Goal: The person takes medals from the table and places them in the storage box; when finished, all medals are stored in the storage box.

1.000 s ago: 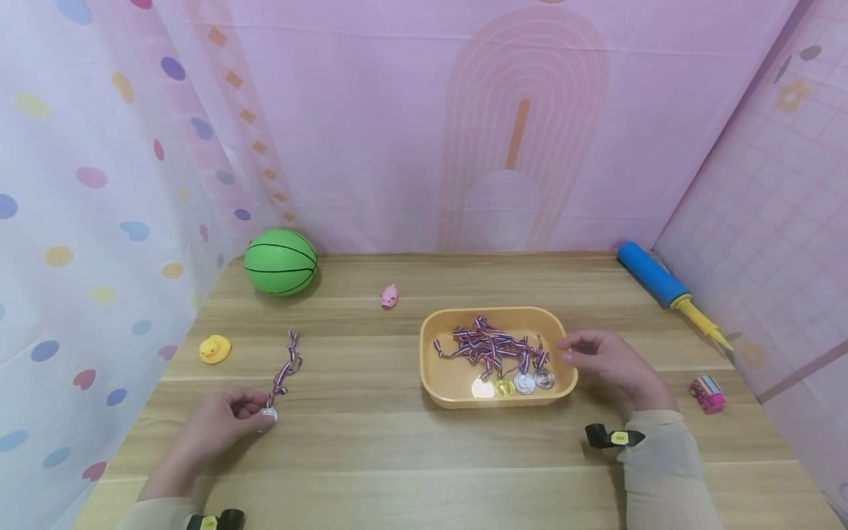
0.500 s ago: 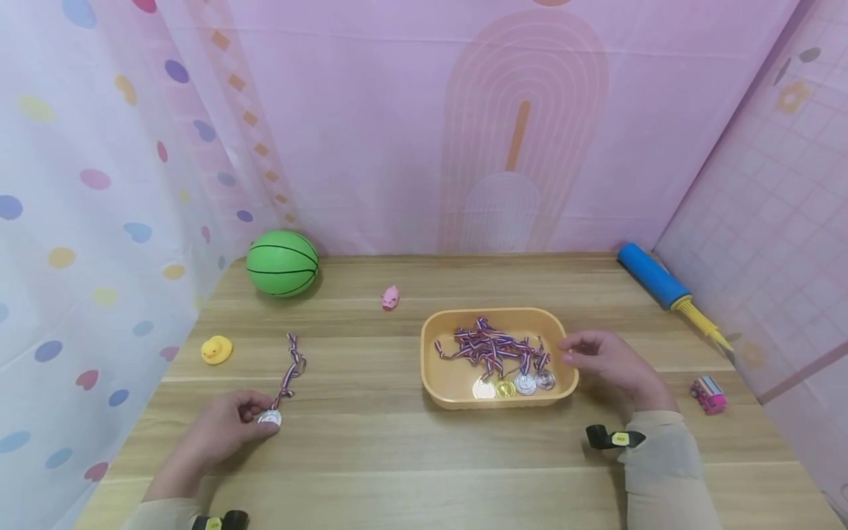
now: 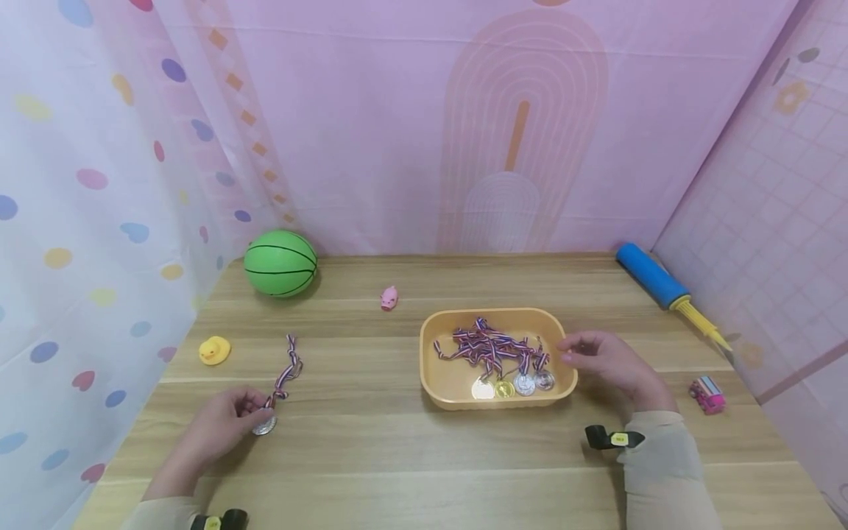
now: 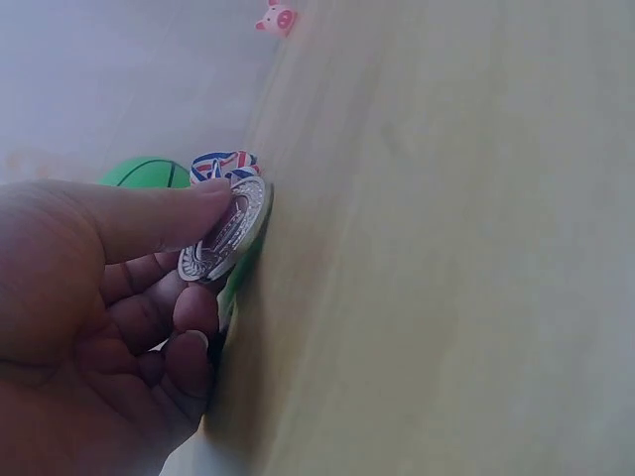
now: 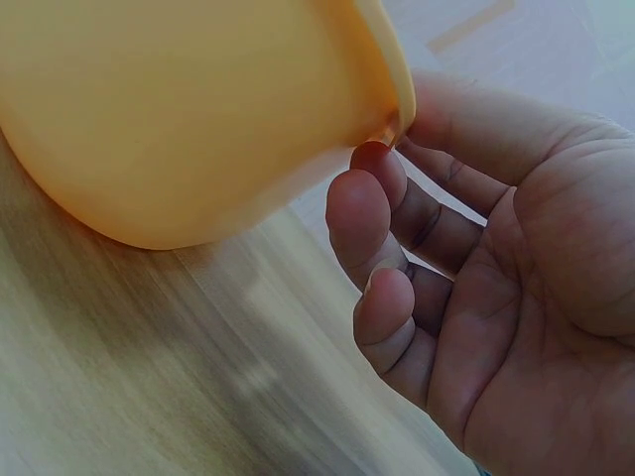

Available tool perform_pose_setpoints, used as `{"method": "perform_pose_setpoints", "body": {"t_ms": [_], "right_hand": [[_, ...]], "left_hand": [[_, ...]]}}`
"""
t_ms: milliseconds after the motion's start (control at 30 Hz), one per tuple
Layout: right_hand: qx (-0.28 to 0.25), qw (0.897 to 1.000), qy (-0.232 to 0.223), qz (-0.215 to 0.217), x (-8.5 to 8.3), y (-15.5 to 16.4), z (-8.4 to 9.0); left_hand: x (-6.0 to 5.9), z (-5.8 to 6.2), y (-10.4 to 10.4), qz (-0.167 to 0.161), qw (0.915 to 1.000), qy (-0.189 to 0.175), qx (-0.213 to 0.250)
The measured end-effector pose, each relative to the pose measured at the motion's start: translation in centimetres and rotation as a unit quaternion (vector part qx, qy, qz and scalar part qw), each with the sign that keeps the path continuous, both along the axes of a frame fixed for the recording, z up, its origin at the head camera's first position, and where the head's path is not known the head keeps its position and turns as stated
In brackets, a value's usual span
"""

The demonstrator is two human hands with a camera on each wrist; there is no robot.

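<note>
My left hand (image 3: 215, 430) pinches a silver medal (image 4: 230, 230) between thumb and fingers, low over the left part of the table. From the medal a knotted red, white and blue ribbon (image 3: 288, 375) trails away across the wood. In the right wrist view, my right hand (image 5: 496, 258) pinches the rim of a yellow-orange plastic basin (image 5: 169, 129); the head view has this hand (image 3: 612, 364) at the basin's right end. Inside the basin lie tangled striped ribbons (image 3: 490, 346), a gold medal (image 3: 505, 389) and silver medals (image 3: 525, 383).
A yellow rubber duck (image 3: 215, 350) sits left of the ribbon, with a green ball (image 3: 281, 263) behind it. Near the back is a pink toy pig (image 3: 389, 297). At the right lie a blue and yellow hand pump (image 3: 662, 283) and a small pink toy vehicle (image 3: 707, 395).
My left hand has shifted slightly and turned the medal in its grip, its ribbon moving a little along. The right hand has stayed at the basin rim.
</note>
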State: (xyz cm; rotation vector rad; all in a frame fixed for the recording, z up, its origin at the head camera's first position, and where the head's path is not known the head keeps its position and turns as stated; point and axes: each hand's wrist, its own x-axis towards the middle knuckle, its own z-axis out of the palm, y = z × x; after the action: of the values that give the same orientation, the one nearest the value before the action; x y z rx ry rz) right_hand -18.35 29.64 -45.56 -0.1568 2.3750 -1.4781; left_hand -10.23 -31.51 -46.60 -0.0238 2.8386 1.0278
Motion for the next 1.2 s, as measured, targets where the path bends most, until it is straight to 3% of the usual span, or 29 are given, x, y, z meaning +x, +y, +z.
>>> {"method": "perform_pose_setpoints", "body": {"t_ms": [267, 467, 667, 833, 1200], "right_hand": [[0.001, 1.000, 0.018, 0.008, 0.1, 0.0, -0.1], [-0.007, 1.000, 0.013, 0.002, 0.1, -0.1, 0.0], [-0.001, 1.000, 0.023, 0.007, 0.1, -0.1, -0.1], [-0.006, 1.000, 0.019, 0.004, 0.0, -0.2, -0.2], [-0.006, 1.000, 0.008, -0.002, 0.0, -0.1, -0.3]], "left_hand": [[-0.1, 0.5, 0.5, 0.000, 1.0000, 0.000, -0.006], [-0.4, 0.9, 1.1, 0.002, 0.9998, 0.010, 0.018], [-0.6, 1.8, 2.0, 0.014, 0.9983, 0.027, 0.050], [-0.8, 2.8, 3.1, 0.019, 0.9982, 0.032, 0.047], [-1.8, 4.5, 6.2, 0.008, 0.9944, 0.075, 0.074]]}}
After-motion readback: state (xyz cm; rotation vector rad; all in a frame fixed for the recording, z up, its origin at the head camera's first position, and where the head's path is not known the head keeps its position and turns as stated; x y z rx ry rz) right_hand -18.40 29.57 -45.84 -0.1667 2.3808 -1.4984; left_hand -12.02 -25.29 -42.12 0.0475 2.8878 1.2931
